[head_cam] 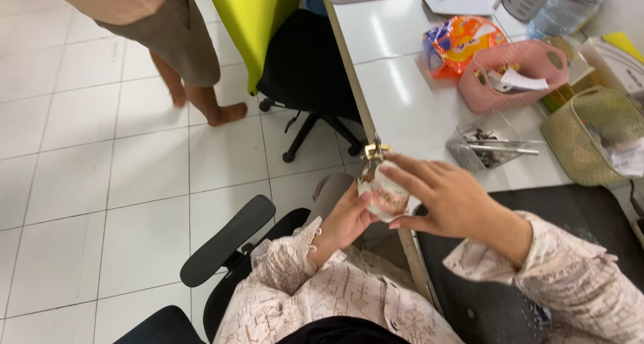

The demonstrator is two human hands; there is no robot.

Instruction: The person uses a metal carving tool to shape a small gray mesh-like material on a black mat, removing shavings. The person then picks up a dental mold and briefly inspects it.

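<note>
My left hand (pixel 345 218) cups a small clear bag (pixel 382 195) of little metal parts from below. A gold-coloured metal clip (pixel 373 151) sticks up from the bag's top. My right hand (pixel 451 198) grips the same bag from the right, fingers spread over it. Both hands hover at the front edge of the white desk (pixel 402 95), above my lap. My sleeves are pale with a printed pattern.
A clear plastic box of screws (pixel 484 146), a pink basket (pixel 513 75), a woven green basket (pixel 594 132), an orange snack bag (pixel 459 42) and a black mat (pixel 570 216) lie on the desk. A black office chair (pixel 305 75) and a person's bare legs (pixel 201 92) stand left.
</note>
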